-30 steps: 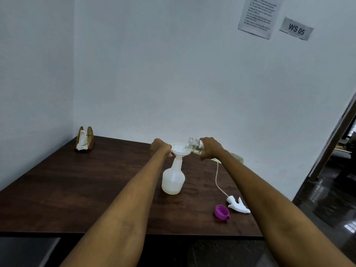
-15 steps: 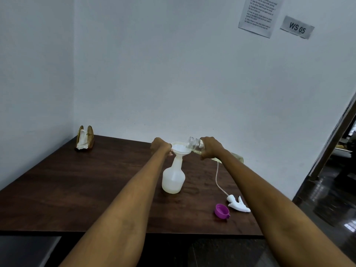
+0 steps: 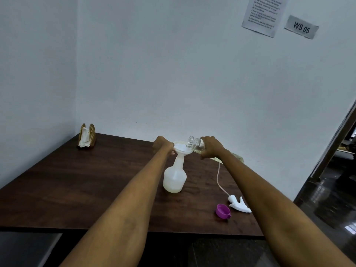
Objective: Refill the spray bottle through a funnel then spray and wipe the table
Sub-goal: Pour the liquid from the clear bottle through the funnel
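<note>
A white translucent spray bottle (image 3: 175, 178) stands upright near the middle of the dark wooden table (image 3: 77, 180), with a white funnel (image 3: 182, 148) in its neck. My left hand (image 3: 162, 144) grips the funnel's left rim. My right hand (image 3: 211, 147) holds a clear refill bottle (image 3: 194, 143) tipped sideways, its open mouth over the funnel. A little pale liquid lies at the spray bottle's bottom. The white spray head (image 3: 238, 204) with its thin tube lies on the table to the right, beside a purple cap (image 3: 222, 210).
A wooden napkin holder (image 3: 86, 137) with white tissues stands in the far left corner against the wall. The table's front edge runs below my forearms. On the right, an open doorway (image 3: 339, 151) and shiny dark floor.
Almost nothing has moved. Both hands keep their hold, and the refill bottle stays tipped over the funnel.
</note>
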Tool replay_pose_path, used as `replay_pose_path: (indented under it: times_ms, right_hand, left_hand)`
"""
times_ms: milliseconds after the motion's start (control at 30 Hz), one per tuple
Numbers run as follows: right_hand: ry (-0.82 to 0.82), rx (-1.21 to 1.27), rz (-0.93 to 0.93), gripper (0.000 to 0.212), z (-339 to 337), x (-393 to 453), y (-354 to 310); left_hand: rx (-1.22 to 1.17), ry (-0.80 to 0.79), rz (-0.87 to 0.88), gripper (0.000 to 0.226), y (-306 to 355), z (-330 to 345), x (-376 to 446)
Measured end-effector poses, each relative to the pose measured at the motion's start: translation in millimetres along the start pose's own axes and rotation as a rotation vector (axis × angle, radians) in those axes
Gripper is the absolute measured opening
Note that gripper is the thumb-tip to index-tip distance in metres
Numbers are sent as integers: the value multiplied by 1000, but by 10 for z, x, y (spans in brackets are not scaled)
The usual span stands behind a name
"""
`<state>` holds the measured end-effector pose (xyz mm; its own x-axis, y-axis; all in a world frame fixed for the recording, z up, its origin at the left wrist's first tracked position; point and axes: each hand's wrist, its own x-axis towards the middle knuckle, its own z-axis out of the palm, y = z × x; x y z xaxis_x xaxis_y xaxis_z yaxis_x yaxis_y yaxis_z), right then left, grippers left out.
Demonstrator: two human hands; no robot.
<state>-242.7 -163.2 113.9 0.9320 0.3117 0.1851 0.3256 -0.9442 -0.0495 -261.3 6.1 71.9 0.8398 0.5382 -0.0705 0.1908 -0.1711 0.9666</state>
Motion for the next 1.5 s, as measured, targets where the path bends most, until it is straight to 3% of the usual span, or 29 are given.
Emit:
replay_pose_path:
  times_ms: [933,1133,1267,1500]
  right_hand:
    - [-7,-20,7,50,12,-15,40]
    - [-7,-18,11,51,4,-15,47]
    - [-9,-17,15,52,-3,-18,35]
    - [-11,-23,16,49,-7,-19,37]
  left_hand:
    - [7,12,17,25,-26,28,55]
    - [5,10,21,10,-23,26,51]
    - [5,10,16,23,-38,34,72]
    - [-26,17,1,26,-26,37,75]
